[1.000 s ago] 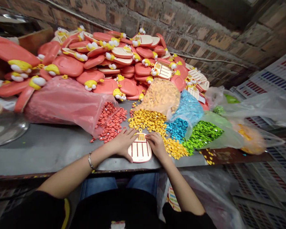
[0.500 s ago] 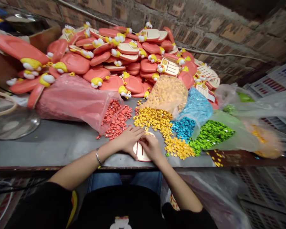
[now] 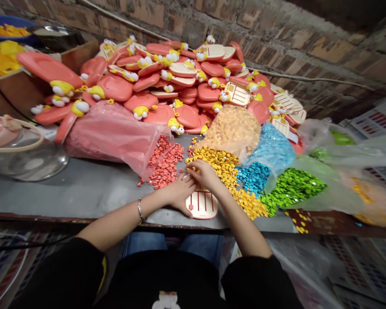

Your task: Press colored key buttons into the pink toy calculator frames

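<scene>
Left hand is spread against the cream board, right hand curled, can't tell if it's pinching anything tbh.

Looks like a small workshop. Has a bare brick wall, a long gray table, a big heap of look-alike red boards, and open bags spilling tiny colored bits.
</scene>
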Available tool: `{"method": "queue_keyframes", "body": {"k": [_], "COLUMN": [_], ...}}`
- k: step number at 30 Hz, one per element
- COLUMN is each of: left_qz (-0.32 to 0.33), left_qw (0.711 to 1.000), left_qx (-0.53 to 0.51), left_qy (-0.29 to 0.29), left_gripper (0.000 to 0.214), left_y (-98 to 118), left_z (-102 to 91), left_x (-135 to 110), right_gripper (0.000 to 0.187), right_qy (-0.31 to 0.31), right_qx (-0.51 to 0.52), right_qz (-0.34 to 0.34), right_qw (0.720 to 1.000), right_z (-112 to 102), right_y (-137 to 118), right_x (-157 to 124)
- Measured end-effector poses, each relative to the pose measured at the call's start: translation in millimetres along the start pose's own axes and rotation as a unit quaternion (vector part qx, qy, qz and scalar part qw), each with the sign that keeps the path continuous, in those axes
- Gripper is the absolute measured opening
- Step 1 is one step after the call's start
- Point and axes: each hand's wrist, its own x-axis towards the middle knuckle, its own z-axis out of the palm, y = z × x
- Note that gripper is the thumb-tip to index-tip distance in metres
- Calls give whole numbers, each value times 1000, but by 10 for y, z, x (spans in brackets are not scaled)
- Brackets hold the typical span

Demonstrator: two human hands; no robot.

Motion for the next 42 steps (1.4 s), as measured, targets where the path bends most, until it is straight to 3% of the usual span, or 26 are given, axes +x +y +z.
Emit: {"method": "queue_keyframes", "body": {"k": [4, 7, 9, 12, 15, 18, 22, 26, 30, 38, 42], "left_qz": [-12, -3, -1, -1, -10, -30, -58, -52, -48, -30, -43], "left_qw": [1000, 1000, 1000, 1000, 1000, 999, 998, 998, 998, 999, 999], "left_qx": [-4, -14, -20, -20, -6, 13, 24, 25, 26, 17, 22], "left_qy": [-5, 4, 6, 9, 1, -14, -29, -33, -24, -12, -2], "left_gripper": [109, 110, 113, 119, 123, 122, 122, 120, 117, 119, 118], "left_y": [0, -12, -16, -17, -11, 8, 37, 36, 16, -23, -54], "left_z": [-9, -10, -15, -23, -31, -54, -106, -126, -109, -75, -72], "left_x": [-7, -8, -3, 4, 4, -1, 7, 24, 31, 36, 29], "right_gripper": [16, 18, 21, 23, 14, 7, 8, 10, 15, 6, 26], "right_qy": [-130, -170, -142, -20, 117, 200, 195, 198, 191, 122, 149], "right_qx": [-120, -116, -74, 35, 149, 187, 85, -14, -46, 65, 97], "right_qz": [3, 11, -8, -44, -30, 21, 54, 43, 28, 65, 137], "right_qw": [984, 979, 987, 998, 982, 962, 976, 979, 980, 988, 975], "right_z": [205, 251, 221, 92, -78, -169, -75, 91, 127, 111, 183], "right_y": [-78, -99, -58, 70, 220, 343, 446, 509, 481, 272, 239], "right_x": [474, 574, 542, 350, -17, -457, -845, -930, -996, -1089, -1001]}}
